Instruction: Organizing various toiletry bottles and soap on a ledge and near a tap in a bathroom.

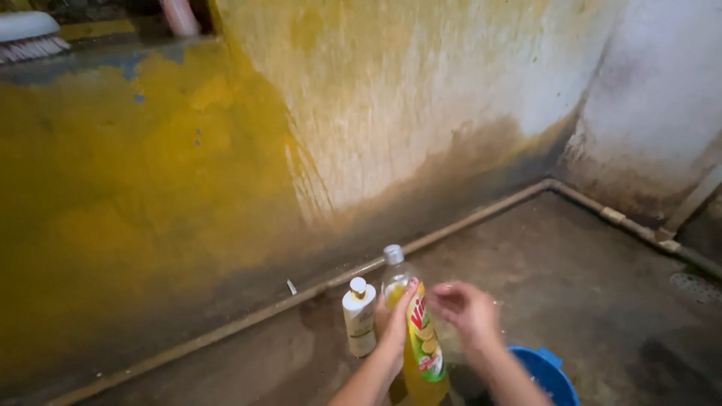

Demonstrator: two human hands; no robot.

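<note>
While our left hand [392, 322] grips the yellow dish-soap bottle [418, 342] upright, cap toward the stained wall [391, 98], our right hand [468, 308] hovers beside it, fingers loosely curled, holding nothing.

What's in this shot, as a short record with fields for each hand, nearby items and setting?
left hand: grips a clear bottle of yellow liquid, upright on the floor
right hand: beside the bottle, fingers loosely curled, holding nothing visible
nearby: small white bottle standing left of it; blue tub at right
setting: concrete floor, stained yellow wall, pipe along its base
</note>
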